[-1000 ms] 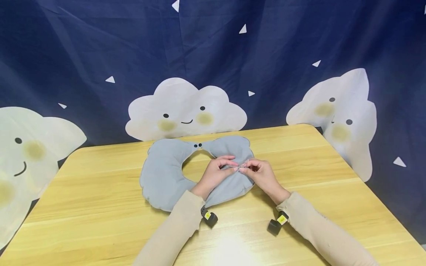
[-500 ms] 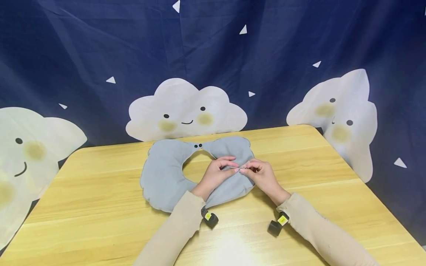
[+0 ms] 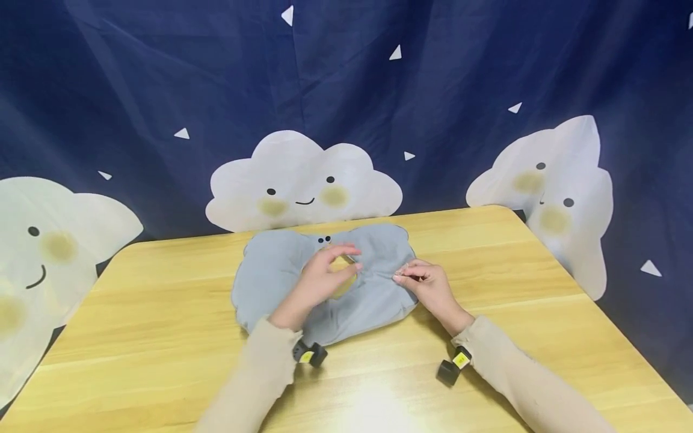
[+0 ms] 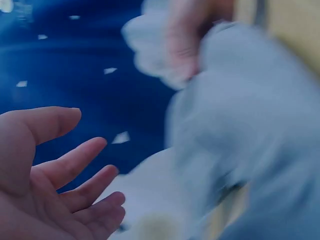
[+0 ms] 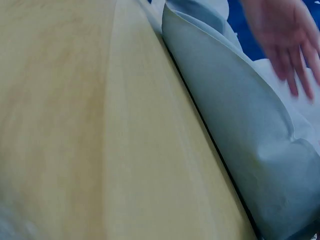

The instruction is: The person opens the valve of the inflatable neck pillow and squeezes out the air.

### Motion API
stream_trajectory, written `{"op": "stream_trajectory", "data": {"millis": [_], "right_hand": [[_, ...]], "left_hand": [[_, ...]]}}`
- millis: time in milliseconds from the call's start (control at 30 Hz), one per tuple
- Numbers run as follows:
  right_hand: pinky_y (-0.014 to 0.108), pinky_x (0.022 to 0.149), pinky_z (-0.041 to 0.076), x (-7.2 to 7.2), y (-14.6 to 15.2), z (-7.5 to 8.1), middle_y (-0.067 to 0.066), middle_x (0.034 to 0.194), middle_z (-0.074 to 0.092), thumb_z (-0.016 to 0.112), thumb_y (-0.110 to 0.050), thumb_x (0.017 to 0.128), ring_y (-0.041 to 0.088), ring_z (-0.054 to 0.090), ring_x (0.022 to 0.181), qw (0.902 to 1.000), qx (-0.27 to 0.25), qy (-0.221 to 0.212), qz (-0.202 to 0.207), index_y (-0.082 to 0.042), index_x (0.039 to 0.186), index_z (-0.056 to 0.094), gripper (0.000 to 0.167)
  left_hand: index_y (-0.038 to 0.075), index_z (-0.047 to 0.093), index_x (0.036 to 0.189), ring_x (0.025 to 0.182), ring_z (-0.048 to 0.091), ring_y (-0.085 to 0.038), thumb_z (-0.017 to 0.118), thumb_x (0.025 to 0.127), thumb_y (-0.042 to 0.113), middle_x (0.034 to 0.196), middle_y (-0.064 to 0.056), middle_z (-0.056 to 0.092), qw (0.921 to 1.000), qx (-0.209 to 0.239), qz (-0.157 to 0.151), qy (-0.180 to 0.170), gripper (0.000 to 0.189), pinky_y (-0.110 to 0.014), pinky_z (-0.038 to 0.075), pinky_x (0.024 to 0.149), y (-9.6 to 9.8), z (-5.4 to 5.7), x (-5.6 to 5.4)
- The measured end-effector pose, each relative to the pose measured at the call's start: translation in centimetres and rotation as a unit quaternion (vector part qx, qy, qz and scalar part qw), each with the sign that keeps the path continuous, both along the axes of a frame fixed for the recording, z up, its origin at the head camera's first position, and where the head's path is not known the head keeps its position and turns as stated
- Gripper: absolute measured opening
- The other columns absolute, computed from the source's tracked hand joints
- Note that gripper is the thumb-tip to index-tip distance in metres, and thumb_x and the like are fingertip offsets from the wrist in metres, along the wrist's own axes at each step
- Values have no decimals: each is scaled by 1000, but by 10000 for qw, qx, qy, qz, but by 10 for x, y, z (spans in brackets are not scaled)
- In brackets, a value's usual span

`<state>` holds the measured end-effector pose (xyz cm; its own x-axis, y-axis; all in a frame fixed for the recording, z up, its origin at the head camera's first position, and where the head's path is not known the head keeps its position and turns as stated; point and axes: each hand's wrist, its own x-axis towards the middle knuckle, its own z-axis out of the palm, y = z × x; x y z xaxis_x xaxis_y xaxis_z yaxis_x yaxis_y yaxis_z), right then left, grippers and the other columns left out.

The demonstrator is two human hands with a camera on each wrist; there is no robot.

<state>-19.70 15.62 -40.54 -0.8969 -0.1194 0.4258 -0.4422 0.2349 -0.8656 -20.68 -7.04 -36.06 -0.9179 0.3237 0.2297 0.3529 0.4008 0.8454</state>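
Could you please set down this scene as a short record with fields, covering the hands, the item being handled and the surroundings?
Item: grey neck pillow with a central opening
Support: wooden table
Left hand: fingers apart, over the opening, holding nothing
Right hand: pinches a small pale piece at the pillow's right lobe; too small to identify
Sleeves: beige
Wrists: a black device on each
Backdrop: dark blue cloth with smiling white clouds
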Motion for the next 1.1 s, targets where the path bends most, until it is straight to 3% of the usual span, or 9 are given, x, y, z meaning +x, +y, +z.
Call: {"op": "stream_trajectory", "data": {"millis": [100, 200, 333, 467, 533, 633, 767, 933, 1100], "right_hand": [[15, 61, 44, -1, 1, -1, 19, 75, 65, 71, 14, 73, 5, 56, 70, 10000, -20, 63, -22, 13, 77, 71, 4], [16, 58, 41, -5, 4, -9, 18, 73, 65, 72, 14, 73, 5, 53, 67, 9998, -149, 162, 25, 12, 77, 71, 5], [16, 60, 45, -12, 10, -26, 14, 75, 66, 72, 12, 74, 6, 56, 69, 9986, -443, 47, 279, 8, 77, 71, 5], [16, 70, 49, -16, 14, -35, 7, 85, 64, 72, 8, 76, 7, 56, 82, 9949, -783, -401, 485, 10, 82, 70, 6], [15, 73, 48, -18, 15, -36, 5, 94, 60, 72, 6, 77, 7, 54, 91, 9925, -917, -651, 482, 12, 85, 69, 11], [14, 82, 45, -21, 16, -37, 4, 109, 56, 73, 4, 77, 9, 50, 105, 9885, -1098, -986, 344, 8, 86, 71, 10], [16, 96, 40, -21, 14, -37, 12, 129, 55, 72, 5, 77, 17, 46, 124, 9814, -1461, -1212, 301, 5, 85, 72, 8], [18, 104, 34, -19, 12, -35, 22, 134, 51, 74, 0, 78, 27, 36, 135, 9798, -1557, -1150, 501, 13, 85, 67, 16], [19, 100, 39, -18, 10, -37, 15, 125, 60, 72, 3, 79, 19, 49, 125, 9825, -1526, -928, 523, -1, 75, 68, 6]], "left_hand": [[6, 65, 116, 128, 44, -29, 66, 88, 16, 133, -12, 55, 9995, -93, 112, 285, 30, -49, 29, 108, -32, 17, 7], [7, 65, 117, 128, 44, -28, 66, 89, 15, 133, -10, 54, 9978, -202, 163, 612, 30, -49, 30, 108, -69, 23, 12], [7, 66, 115, 128, 44, -27, 67, 88, 12, 132, -11, 55, 9941, -345, 341, 967, 28, -38, 33, 107, -115, 16, 13], [5, 66, 115, 128, 43, -27, 66, 88, 9, 132, -12, 54, 9932, -288, 626, 934, 27, -21, 29, 105, -143, 5, 9], [5, 66, 115, 129, 41, -27, 65, 89, 9, 133, -12, 53, 9938, -176, 687, 856, 26, -22, 28, 105, -149, 1, 5], [4, 66, 114, 132, 37, -30, 66, 88, 9, 135, -15, 51, 9937, -162, 666, 885, 26, -39, 27, 109, -149, -2, -1], [2, 65, 115, 138, 24, -39, 69, 85, 8, 139, -20, 46, 9925, -390, 560, 1017, 30, -60, 17, 108, -146, -9, -5], [4, 62, 121, 141, 13, -41, 70, 84, 12, 144, -20, 40, 9919, -727, 499, 917, 39, -64, 10, 108, -146, -21, -8], [4, 63, 120, 141, 15, -40, 71, 85, 14, 141, -19, 44, 9935, -662, 558, 743, 38, -60, 13, 110, -145, -34, -11]]}}
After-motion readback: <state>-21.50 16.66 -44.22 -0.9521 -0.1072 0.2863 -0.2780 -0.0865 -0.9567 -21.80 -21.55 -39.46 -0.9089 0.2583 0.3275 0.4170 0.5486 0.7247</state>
